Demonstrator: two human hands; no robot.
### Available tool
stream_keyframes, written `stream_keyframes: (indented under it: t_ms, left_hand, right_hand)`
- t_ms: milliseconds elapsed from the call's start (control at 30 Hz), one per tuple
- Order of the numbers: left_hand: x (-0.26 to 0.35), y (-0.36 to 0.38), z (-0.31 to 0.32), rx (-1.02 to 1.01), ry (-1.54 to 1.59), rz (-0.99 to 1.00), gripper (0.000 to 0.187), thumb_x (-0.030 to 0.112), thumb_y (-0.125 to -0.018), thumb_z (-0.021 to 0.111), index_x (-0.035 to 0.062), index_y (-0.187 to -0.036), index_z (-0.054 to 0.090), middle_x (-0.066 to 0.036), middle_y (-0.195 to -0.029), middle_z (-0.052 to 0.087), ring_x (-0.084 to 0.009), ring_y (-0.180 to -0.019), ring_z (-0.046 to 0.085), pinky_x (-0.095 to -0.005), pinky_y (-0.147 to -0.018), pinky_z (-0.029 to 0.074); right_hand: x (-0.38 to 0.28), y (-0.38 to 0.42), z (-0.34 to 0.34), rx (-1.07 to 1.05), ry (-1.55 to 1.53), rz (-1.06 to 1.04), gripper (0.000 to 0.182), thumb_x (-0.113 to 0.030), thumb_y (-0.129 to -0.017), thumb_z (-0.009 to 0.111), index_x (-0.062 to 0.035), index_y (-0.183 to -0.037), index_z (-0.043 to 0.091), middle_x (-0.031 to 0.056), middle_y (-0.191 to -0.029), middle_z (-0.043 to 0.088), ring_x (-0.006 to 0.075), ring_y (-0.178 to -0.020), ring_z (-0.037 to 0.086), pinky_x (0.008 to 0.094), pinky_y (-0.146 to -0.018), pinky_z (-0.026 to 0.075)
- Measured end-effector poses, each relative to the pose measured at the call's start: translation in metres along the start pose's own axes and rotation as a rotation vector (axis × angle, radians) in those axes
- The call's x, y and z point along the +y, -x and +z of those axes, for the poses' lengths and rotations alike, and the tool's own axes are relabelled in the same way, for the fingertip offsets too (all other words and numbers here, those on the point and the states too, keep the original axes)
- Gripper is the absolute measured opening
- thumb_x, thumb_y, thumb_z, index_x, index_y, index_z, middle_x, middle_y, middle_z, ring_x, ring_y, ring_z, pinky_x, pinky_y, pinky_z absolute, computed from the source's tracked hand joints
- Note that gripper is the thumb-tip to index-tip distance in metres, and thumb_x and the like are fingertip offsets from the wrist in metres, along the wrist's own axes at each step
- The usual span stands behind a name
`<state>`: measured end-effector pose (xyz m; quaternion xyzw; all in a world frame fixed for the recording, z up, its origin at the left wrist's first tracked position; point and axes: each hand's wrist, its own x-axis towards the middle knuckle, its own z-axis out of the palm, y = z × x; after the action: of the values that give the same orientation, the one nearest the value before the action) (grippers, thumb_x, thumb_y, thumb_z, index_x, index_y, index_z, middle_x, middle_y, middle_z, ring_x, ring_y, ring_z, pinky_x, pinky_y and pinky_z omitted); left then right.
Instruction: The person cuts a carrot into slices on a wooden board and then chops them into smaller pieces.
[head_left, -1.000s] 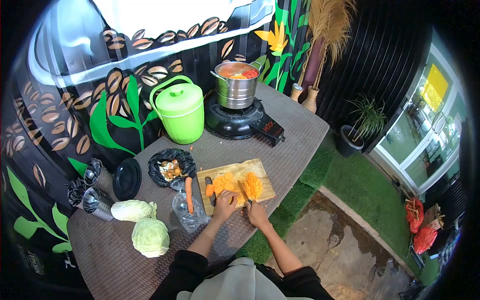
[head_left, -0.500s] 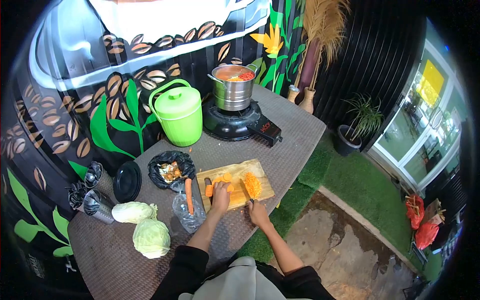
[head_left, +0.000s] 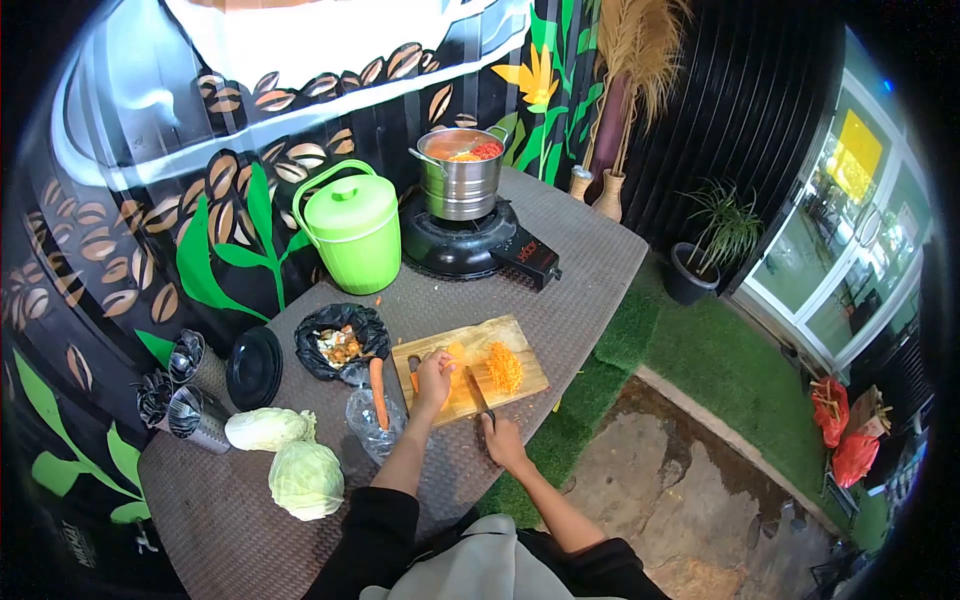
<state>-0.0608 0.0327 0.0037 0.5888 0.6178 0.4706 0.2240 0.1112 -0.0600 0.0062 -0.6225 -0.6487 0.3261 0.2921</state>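
On the wooden cutting board (head_left: 485, 331), my left hand (head_left: 433, 380) is closed with its fingertips on carrot slices (head_left: 456, 351). My right hand (head_left: 503, 440) grips a knife (head_left: 476, 386) by its dark handle, the blade lying over the board between the slices and a heap of finely cut carrot (head_left: 504, 368). Part of another carrot piece shows beside my left hand, mostly hidden by it. A whole carrot (head_left: 378, 394) rests on a clear plastic bag (head_left: 372, 425) left of the board.
Behind the board stand a lime-green lidded bucket (head_left: 352, 235) and a steel pot (head_left: 460, 180) on a black portable stove (head_left: 450, 245). A black bag of scraps (head_left: 340, 345), cabbages (head_left: 306, 480), black plates (head_left: 253, 367) and utensil holders (head_left: 198, 415) occupy the left side.
My left hand has lifted slightly and its fingers have drawn together at the carrot slices. My right hand has moved a little left and down, taking the knife away from the heap.
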Motion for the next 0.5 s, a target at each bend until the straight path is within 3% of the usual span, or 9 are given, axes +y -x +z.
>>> stream_keyframes:
  t_ms: [67,167,300,367,433,500]
  left_hand:
    - [0.001,0.001,0.001,0.168,0.094,0.057,0.016,0.001,-0.077,0.069,-0.0005,-0.090,0.060,-0.010,-0.076,0.064,-0.0179,-0.065,0.061,-0.0285,-0.061,0.049]
    - [0.022,0.011,-0.006,0.206,0.163,-0.022,0.014,0.002,-0.080,0.067,-0.0012,-0.091,0.059,-0.009,-0.079,0.064,-0.0149,-0.066,0.061,-0.0262,-0.061,0.050]
    - [0.023,0.025,-0.001,0.182,0.220,-0.079,0.016,0.004,-0.081,0.068,-0.0018,-0.092,0.058,-0.009,-0.079,0.065,-0.0129,-0.066,0.062,-0.0250,-0.062,0.050]
    - [0.020,0.029,0.004,0.149,0.260,-0.061,0.018,0.004,-0.080,0.069,-0.0019,-0.092,0.057,-0.010,-0.080,0.065,-0.0123,-0.069,0.063,-0.0251,-0.063,0.051]
    - [0.011,0.031,0.010,0.134,0.266,-0.064,0.019,0.004,-0.079,0.070,-0.0009,-0.092,0.058,-0.008,-0.079,0.064,-0.0113,-0.068,0.062,-0.0242,-0.063,0.051]
    - [0.012,0.032,0.013,0.115,0.272,-0.065,0.021,0.005,-0.077,0.072,0.0001,-0.093,0.058,-0.005,-0.077,0.063,-0.0103,-0.067,0.061,-0.0234,-0.063,0.051]
  right_hand:
    - [-0.009,0.003,-0.006,-0.115,0.050,-0.013,0.043,-0.032,-0.095,0.043,0.0079,-0.103,0.056,0.0359,-0.088,0.058,0.0491,-0.090,0.057,0.0534,-0.080,0.045]
    - [0.002,-0.005,0.003,-0.135,0.088,-0.009,0.043,-0.033,-0.094,0.043,0.0063,-0.103,0.057,0.0350,-0.088,0.059,0.0484,-0.089,0.058,0.0532,-0.079,0.045]
    - [-0.002,-0.011,-0.007,-0.036,0.076,0.088,0.043,-0.034,-0.095,0.043,0.0047,-0.100,0.059,0.0339,-0.088,0.060,0.0479,-0.089,0.058,0.0533,-0.080,0.045]
    - [0.002,-0.016,-0.014,-0.020,0.039,0.063,0.042,-0.032,-0.094,0.045,0.0089,-0.093,0.057,0.0340,-0.083,0.060,0.0497,-0.081,0.059,0.0544,-0.075,0.046]
    - [0.003,-0.018,-0.016,-0.059,0.063,0.113,0.043,-0.035,-0.095,0.043,0.0039,-0.097,0.061,0.0326,-0.090,0.060,0.0479,-0.089,0.058,0.0532,-0.080,0.045]
    - [0.004,-0.016,-0.018,-0.082,0.138,-0.077,0.043,-0.032,-0.094,0.045,0.0096,-0.096,0.056,0.0349,-0.086,0.060,0.0494,-0.084,0.058,0.0542,-0.076,0.046]
